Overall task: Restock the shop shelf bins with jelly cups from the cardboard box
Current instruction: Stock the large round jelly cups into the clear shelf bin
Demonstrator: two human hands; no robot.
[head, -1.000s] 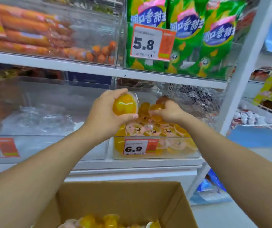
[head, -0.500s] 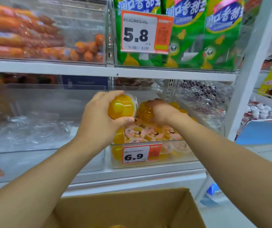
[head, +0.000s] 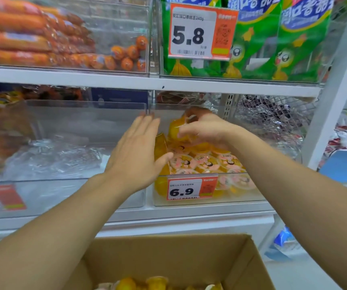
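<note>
You are in the placing step: jelly cups are going into the clear bin (head: 241, 201) that carries the 6.9 price tag (head: 191, 189) on the middle shelf, and that bin already holds a layer of cups with printed lids (head: 206, 162). Your right hand (head: 206, 128) is over the back of the bin, its fingers (head: 186, 130) curled round one orange jelly cup (head: 175, 130), thumb side and fingertips pinching it just above the pile. Your left hand (head: 134, 155) holds nothing; its fingers are straight and close together, palm turned toward the bin's left wall, the thumb reaching toward a cup (head: 160, 146) standing on edge there (whether it actually touches that cup I cannot tell).

The next move, as I judge it, calls for setting the held cup down into a gap without tipping its neighbours, then reaching back down to the cardboard box (head: 168, 256) below, where more orange cups (head: 155, 282) show at the bottom edge of view.
</note>
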